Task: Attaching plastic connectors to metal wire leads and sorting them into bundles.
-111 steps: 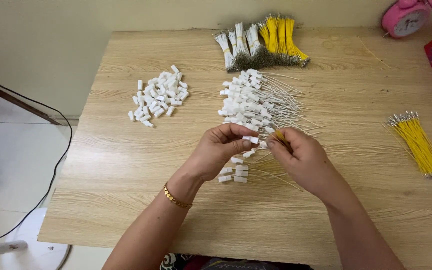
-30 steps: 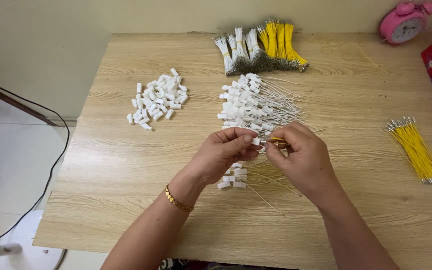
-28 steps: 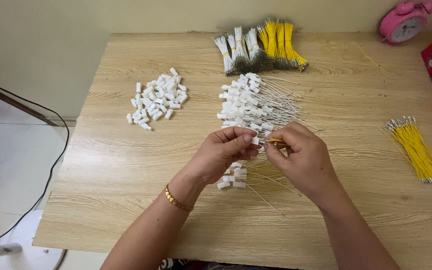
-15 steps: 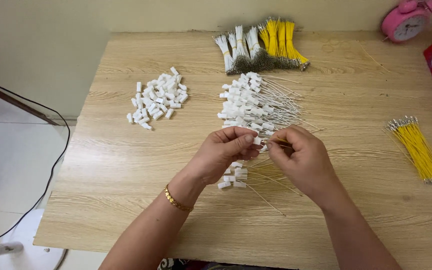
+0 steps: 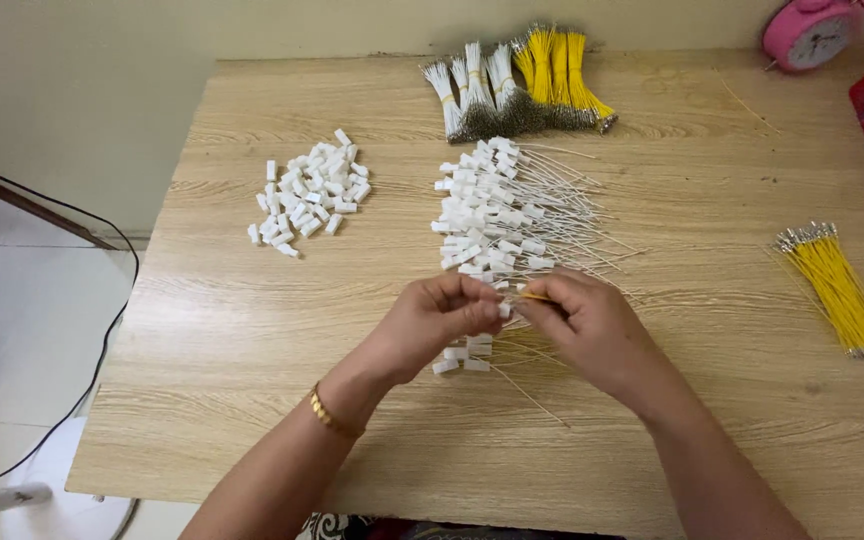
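Small white connector (image 5: pixel 503 310) (yellow wire (image 5: pixel 535 297) attached) between both hands' fingertips.

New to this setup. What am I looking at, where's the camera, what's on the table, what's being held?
There is no machine here: a person works with two bare hands, filmed by a camera on their head looking down. The left hand and right hand meet over a wooden table, pinching a small white connector and a thin yellow wire. Behind them lie a pile of wired connectors, loose white connectors, tied wire bundles, loose yellow wires and a pink alarm clock.
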